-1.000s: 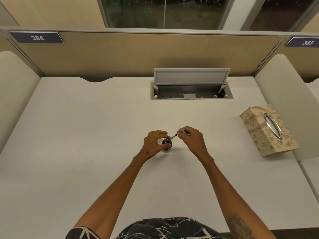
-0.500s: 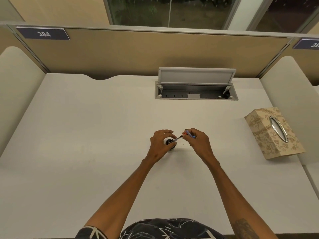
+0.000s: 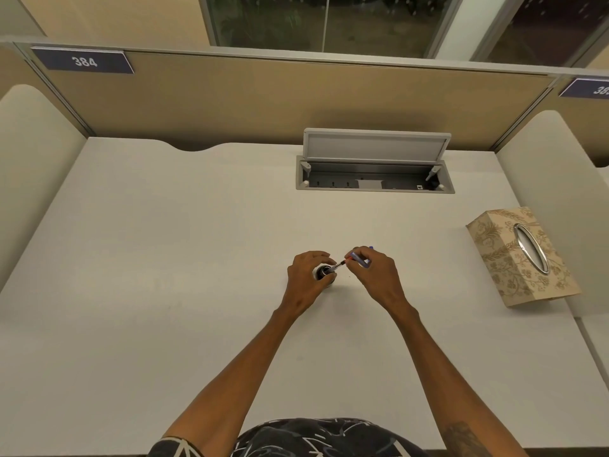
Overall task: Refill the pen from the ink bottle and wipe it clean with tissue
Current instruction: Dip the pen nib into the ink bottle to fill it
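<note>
A small dark ink bottle (image 3: 324, 272) stands open on the white desk (image 3: 164, 258), near its middle. My left hand (image 3: 306, 282) wraps around the bottle from the left and steadies it. A slim pen (image 3: 354, 259) with a blue barrel and a red band slants down to the left, its tip at the bottle's mouth. My right hand (image 3: 375, 275) pinches the pen's upper part between fingers and thumb. A beige patterned tissue box (image 3: 520, 255) lies at the right side of the desk; no tissue sticks out of its oval slot.
A grey cable hatch (image 3: 375, 174) is set into the desk at the back, its lid raised. A tan partition (image 3: 263, 100) closes the far side, and white side panels flank the desk left and right.
The view has shifted slightly. Both hands stay at the bottle; my right hand keeps working the pen's upper end with its tip at the bottle's mouth.
</note>
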The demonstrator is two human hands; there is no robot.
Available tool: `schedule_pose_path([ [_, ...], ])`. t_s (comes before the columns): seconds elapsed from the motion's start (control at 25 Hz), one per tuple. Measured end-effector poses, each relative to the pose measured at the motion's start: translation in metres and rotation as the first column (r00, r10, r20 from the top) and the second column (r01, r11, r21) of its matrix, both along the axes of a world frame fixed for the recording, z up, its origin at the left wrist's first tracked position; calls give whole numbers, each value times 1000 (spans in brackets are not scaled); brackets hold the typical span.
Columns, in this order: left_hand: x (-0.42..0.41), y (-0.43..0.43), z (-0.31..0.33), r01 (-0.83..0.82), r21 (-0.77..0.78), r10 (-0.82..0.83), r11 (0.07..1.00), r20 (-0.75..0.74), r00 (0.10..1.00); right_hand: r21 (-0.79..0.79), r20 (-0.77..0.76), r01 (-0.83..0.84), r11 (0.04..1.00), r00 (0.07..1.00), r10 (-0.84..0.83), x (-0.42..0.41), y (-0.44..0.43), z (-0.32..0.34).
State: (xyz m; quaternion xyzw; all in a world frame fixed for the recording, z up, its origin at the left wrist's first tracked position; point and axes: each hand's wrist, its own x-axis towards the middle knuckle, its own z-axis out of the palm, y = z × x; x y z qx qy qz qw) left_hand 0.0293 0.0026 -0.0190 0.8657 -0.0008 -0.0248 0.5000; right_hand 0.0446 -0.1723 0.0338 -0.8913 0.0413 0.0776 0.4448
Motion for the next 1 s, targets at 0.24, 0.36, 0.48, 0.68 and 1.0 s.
schedule_pose_path([
  [0.24,0,-1,-2,-28,-39,29,999,21,999,8,-8,-4,1000,1000,4,1,-1,1],
  [0.36,-1,-2,-3,-28,-57,29,998,29,999,8,-1,-2,1000,1000,2,0,-1,2],
  [0.48,-1,-2,-3,-35,-61,37,997,26,999,2,3,-13,1000,1000,13,0,-1,2],
  [0.68,1,-1,-5,-39,-57,41,998,39,998,-34,-6,-48,998,999,48,-1,3,2],
  [1.0,2,0,-6,-43,-43,45,998,47,998,100,24,60,993,998,-63,2,-1,14],
])
